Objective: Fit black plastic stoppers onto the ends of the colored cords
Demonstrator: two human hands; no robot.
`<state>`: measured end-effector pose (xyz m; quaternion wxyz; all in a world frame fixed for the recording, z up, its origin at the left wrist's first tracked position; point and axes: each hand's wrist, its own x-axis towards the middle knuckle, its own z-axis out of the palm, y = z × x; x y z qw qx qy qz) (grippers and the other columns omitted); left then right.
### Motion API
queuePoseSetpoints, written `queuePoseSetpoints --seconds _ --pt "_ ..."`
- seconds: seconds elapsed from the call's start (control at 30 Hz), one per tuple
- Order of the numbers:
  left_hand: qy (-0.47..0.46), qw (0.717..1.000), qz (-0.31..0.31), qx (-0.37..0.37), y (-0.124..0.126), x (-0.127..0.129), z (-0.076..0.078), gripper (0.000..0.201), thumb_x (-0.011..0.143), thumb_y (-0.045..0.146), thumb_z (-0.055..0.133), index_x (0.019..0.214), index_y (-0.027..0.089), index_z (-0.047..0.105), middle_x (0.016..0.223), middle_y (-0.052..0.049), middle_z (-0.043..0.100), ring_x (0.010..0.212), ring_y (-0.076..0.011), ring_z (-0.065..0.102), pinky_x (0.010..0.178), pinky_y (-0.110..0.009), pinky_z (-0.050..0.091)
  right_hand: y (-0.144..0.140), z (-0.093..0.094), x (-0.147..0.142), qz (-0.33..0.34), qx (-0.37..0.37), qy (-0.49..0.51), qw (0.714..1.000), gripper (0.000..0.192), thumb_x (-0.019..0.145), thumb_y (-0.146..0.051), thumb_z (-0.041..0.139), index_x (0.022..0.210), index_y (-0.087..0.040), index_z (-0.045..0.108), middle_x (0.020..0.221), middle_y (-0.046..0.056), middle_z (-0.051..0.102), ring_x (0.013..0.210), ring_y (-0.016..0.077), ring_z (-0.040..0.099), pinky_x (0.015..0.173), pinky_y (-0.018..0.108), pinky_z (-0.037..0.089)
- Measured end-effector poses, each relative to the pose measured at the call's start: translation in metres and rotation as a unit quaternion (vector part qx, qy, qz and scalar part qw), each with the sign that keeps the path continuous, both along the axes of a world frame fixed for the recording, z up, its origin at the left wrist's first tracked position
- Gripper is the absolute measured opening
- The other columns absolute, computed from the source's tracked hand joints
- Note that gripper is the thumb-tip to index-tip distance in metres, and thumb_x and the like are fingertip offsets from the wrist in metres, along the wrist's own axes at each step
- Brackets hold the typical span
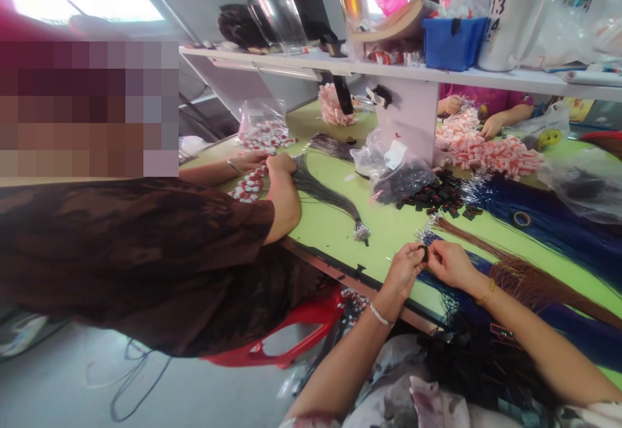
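Note:
My left hand (404, 270) and my right hand (449, 263) meet at the near edge of the green table (330, 221). Both pinch one small black clip (424, 252) between the fingertips. A thin blue cord seems to run into the clip, though it is too small to be sure. A bundle of blue cords (451, 292) lies just under my right wrist. A brown cord bundle (529, 279) fans out to the right of it. More black clips (440, 196) are heaped further back on the table.
A co-worker in a dark brown top (146, 259) leans over the table at left, a hand on a black cord bundle (325, 191). Another person's hands (490, 123) sort red-and-white pieces (486, 149) at the far side. A shelf (389, 68) carries a blue box and jugs.

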<state>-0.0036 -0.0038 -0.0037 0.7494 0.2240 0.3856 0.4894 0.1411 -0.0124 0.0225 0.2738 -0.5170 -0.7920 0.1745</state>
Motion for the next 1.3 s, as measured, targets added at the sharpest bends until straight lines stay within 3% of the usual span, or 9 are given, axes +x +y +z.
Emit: queuePoseSetpoints --seconds 0.17,0.23,0.33,0.47,0.6,0.77,0.97,1.17,1.3 --pt "0.005 1.000 -0.018 0.000 0.001 0.001 0.002 0.033 0.057 0.022 0.082 0.082 0.012 0.062 0.072 -0.002 0.064 0.065 -0.0111 0.060 0.064 -0.024 0.049 0.017 0.008 0.020 0.002 -0.051 -0.001 0.999 0.019 0.087 -0.022 0.044 0.073 -0.018 0.056 0.065 0.000 0.058 0.057 0.0119 0.048 0.055 0.022 0.029" --pt "-0.002 1.000 -0.018 -0.002 0.004 0.001 0.003 0.030 0.060 0.020 0.079 0.082 0.012 0.061 0.075 -0.004 0.065 0.068 -0.0119 0.062 0.066 -0.024 0.050 0.032 0.011 0.039 -0.063 -0.044 -0.030 0.997 0.020 0.088 -0.024 0.043 0.078 -0.018 0.059 0.073 0.002 0.062 0.065 0.0133 0.052 0.059 0.022 0.032" --pt "-0.008 1.000 -0.018 -0.012 0.007 0.002 0.003 0.026 0.064 0.017 0.077 0.083 0.011 0.061 0.077 -0.005 0.066 0.069 -0.0121 0.063 0.068 -0.024 0.050 0.054 0.010 0.066 -0.189 -0.074 -0.159 0.966 0.010 0.079 -0.024 0.056 0.084 -0.018 0.063 0.084 0.006 0.064 0.070 0.0160 0.054 0.058 0.024 0.029" --pt "-0.010 0.999 -0.022 -0.022 0.010 0.004 0.001 0.023 0.066 0.016 0.075 0.083 0.011 0.060 0.076 -0.006 0.066 0.067 -0.0120 0.063 0.066 -0.023 0.051 0.065 0.001 0.084 -0.169 -0.142 -0.188 0.957 0.013 0.081 -0.022 0.052 0.077 -0.018 0.063 0.078 0.005 0.066 0.068 0.0149 0.054 0.057 0.024 0.028" --pt "-0.011 0.999 -0.025 -0.021 0.010 0.005 0.000 0.022 0.067 0.016 0.074 0.084 0.011 0.060 0.076 -0.006 0.066 0.067 -0.0122 0.063 0.066 -0.023 0.051 0.064 -0.003 0.086 -0.171 -0.130 -0.206 0.955 0.014 0.084 -0.025 0.050 0.083 -0.017 0.062 0.079 0.006 0.066 0.067 0.0149 0.053 0.057 0.024 0.026" --pt "-0.010 1.000 -0.024 -0.016 0.009 0.004 -0.002 0.023 0.066 0.017 0.075 0.083 0.012 0.061 0.077 -0.006 0.066 0.069 -0.0127 0.063 0.066 -0.024 0.051 0.063 -0.003 0.086 -0.121 -0.129 -0.231 0.957 0.015 0.085 -0.023 0.047 0.078 -0.018 0.059 0.079 0.005 0.066 0.070 0.0153 0.055 0.058 0.024 0.026" --pt "-0.017 1.000 -0.023 -0.012 0.008 0.004 -0.003 0.024 0.066 0.017 0.075 0.084 0.011 0.061 0.076 -0.006 0.066 0.069 -0.0127 0.063 0.066 -0.024 0.050 0.059 0.001 0.086 -0.176 -0.079 -0.272 0.943 0.013 0.088 -0.020 0.043 0.090 -0.015 0.055 0.073 0.009 0.064 0.062 0.0176 0.055 0.056 0.027 0.024" --pt "-0.002 0.999 -0.024 -0.021 0.009 0.005 -0.001 0.024 0.067 0.017 0.075 0.086 0.012 0.060 0.080 -0.008 0.067 0.069 -0.0129 0.063 0.066 -0.024 0.050 0.066 0.010 0.069 -0.108 -0.036 -0.048 0.992 0.016 0.085 -0.025 0.045 0.073 -0.018 0.052 0.067 0.001 0.060 0.060 0.0135 0.051 0.057 0.023 0.032" --pt "-0.007 1.000 -0.027 -0.015 0.008 0.004 -0.001 0.026 0.067 0.018 0.075 0.087 0.012 0.060 0.081 -0.008 0.067 0.070 -0.0130 0.063 0.068 -0.025 0.050 0.068 0.016 0.045 -0.057 -0.030 0.088 0.994 0.015 0.082 -0.026 0.047 0.071 -0.017 0.053 0.066 -0.001 0.057 0.059 0.0116 0.047 0.056 0.022 0.035"
